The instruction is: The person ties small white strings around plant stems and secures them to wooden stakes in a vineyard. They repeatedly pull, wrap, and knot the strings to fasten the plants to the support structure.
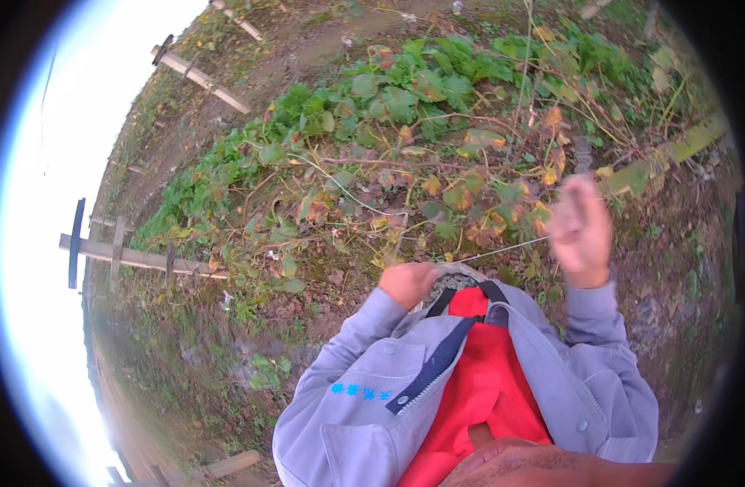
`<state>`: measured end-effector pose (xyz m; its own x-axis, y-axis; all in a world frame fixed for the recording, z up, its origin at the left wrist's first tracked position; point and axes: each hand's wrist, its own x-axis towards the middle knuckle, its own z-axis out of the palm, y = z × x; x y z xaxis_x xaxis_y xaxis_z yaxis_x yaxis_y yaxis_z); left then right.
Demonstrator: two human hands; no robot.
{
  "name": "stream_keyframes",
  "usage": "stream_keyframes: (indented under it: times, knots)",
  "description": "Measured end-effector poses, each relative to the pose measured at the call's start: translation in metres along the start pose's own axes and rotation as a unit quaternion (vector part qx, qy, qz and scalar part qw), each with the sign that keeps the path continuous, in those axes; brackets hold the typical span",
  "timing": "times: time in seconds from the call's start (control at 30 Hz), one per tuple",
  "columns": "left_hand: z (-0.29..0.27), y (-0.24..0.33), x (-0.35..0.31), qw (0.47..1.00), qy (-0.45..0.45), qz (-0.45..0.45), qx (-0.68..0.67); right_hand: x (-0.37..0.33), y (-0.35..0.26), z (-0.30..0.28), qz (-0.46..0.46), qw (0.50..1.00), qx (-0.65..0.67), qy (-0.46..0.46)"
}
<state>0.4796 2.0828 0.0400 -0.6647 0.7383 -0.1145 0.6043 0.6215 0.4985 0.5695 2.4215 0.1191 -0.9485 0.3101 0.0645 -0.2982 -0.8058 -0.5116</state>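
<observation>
A thin pale string (502, 250) is stretched between my two hands in front of my chest. At its left end my left hand (409, 285) is closed with the fingers curled in, by the hem of my open grey jacket (372, 365). My right hand (582, 231) is raised higher to the right, closed at the string's other end and slightly smeared by motion. Just beyond the string are vines (470, 223) with yellowing, brown-spotted leaves. A second pale line (348, 193) runs slackly through the vines; whether it joins the held string I cannot tell.
A row of leafy green plants (401, 85) grows behind the vines. A long post (145, 258) with a crosspiece leans at the left, and another post (202, 81) stands farther off. At the right a yellowish beam (673, 154) crosses the vines. Weeds and soil surround me.
</observation>
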Motion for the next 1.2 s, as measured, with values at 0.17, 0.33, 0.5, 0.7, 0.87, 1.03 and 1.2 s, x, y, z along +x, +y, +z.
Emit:
stream_keyframes:
  times: [0.17,0.33,0.5,0.7,0.87,1.03,1.2]
  knots:
    - [-0.016,0.003,-0.001,0.964,0.21,0.119,-0.109,-0.006,0.1,0.034,0.167,0.972,-0.124,-0.108]
    - [0.007,0.026,0.01,0.792,0.053,0.102,-0.599,-0.001,0.149,0.09,0.172,0.963,-0.147,-0.145]
    - [-0.001,0.009,-0.018,0.712,0.001,0.015,-0.702,0.004,0.168,0.104,0.128,0.972,-0.169,-0.103]
    - [-0.024,-0.013,-0.045,0.869,0.127,0.024,-0.477,-0.003,0.167,0.077,0.091,0.985,-0.148,0.003]
    - [-0.05,-0.04,-0.071,0.953,0.183,0.033,-0.24,0.0,0.171,-0.005,0.101,0.979,-0.143,0.107]
    - [-0.081,-0.061,-0.083,0.984,0.168,0.037,-0.039,-0.006,0.178,-0.071,0.131,0.841,-0.484,0.203]
    - [-0.108,-0.065,-0.09,0.989,0.114,0.081,0.036,-0.009,0.188,-0.016,0.134,0.775,-0.587,-0.192]
